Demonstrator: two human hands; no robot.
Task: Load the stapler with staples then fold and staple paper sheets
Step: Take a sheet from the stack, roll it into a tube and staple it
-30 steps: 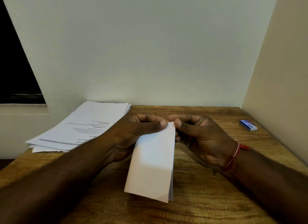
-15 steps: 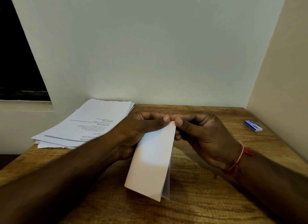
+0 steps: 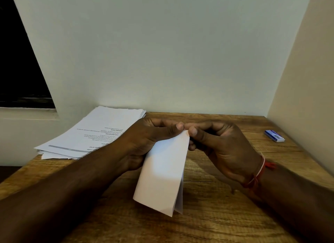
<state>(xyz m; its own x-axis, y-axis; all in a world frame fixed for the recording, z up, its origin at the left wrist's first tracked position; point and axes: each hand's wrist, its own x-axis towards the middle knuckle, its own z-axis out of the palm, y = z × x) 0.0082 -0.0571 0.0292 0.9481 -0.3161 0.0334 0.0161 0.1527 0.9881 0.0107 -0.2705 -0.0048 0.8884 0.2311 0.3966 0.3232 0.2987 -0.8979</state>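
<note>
Tabletop (image 3: pixel 207 224): left hand (image 3: pixel 150 139), right hand (image 3: pixel 222 143) pinch folded paper (image 3: pixel 162 174); print on stack (image 3: pixel 101 132) illegible.

A plain desk corner in a home or office: wooden table (image 3: pixel 216 224), bare walls (image 3: pixel 171 52), printed paper stack (image 3: pixel 94 134) far left

Dim, warm indoor light. Soft glare on folded paper (image 3: pixel 162 172); forearms (image 3: pixel 63 197) in deep shadow. Wide-angle bending at edges. Mild softness throughout.
</note>
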